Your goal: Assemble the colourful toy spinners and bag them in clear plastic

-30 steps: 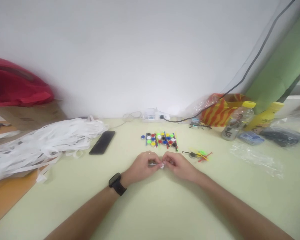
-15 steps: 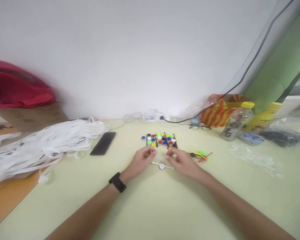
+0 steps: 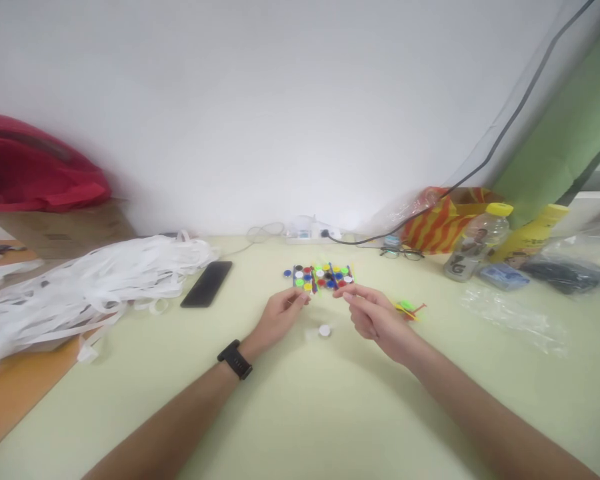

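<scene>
Hands: our left hand (image 3: 280, 315) and right hand (image 3: 373, 315) have lifted apart, fingers loosely curled, pinching nothing we can make out; white disc piece (image 3: 325, 330) now lies released on the bench (image 3: 330, 413), near the coloured caps (image 3: 320, 278).

**Layout on the surface**

The tray of caps (image 3: 319, 278) sat near the surface's (image 3: 300, 413) back edge, midway along it. A phone (image 3: 207, 284) lay to its left, with the strip pile (image 3: 80, 287) beyond toward the left edge. Two bottles (image 3: 475, 243) stood toward the back right corner, behind a plastic bag (image 3: 510, 317).
</scene>
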Demonstrator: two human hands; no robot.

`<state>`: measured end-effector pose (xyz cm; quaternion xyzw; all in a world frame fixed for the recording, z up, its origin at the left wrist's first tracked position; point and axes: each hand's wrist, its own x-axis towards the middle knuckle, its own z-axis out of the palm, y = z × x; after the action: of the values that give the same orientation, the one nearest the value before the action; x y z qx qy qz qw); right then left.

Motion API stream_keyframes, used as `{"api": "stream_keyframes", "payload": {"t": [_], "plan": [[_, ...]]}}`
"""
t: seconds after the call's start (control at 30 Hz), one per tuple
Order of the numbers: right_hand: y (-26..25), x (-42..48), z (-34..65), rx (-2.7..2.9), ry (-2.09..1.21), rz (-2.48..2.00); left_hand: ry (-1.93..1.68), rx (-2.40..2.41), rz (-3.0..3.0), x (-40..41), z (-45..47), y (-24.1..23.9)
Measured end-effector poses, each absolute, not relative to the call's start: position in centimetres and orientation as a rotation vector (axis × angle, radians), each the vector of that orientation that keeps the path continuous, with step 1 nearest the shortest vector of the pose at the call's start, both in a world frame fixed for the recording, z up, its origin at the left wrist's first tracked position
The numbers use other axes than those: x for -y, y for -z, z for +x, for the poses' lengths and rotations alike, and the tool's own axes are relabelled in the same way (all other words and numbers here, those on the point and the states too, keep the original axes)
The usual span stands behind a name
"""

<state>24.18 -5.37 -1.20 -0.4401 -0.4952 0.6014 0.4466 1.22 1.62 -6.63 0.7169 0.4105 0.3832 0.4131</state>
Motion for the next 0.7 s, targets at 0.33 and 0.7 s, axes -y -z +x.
{"api": "stream_keyframes", "payload": {"t": [0.33, 0.7], "plan": [[5.4, 3.6, 25.3, 2.076, -0.258, -1.613, -0.842, -1.126, 1.937, -3.4, -0.9, 7.1], [5.8, 3.6, 25.4, 2.266, -0.243, -1.721, -0.996, -1.360, 2.032, -4.7, -2.0, 7.6]]}}
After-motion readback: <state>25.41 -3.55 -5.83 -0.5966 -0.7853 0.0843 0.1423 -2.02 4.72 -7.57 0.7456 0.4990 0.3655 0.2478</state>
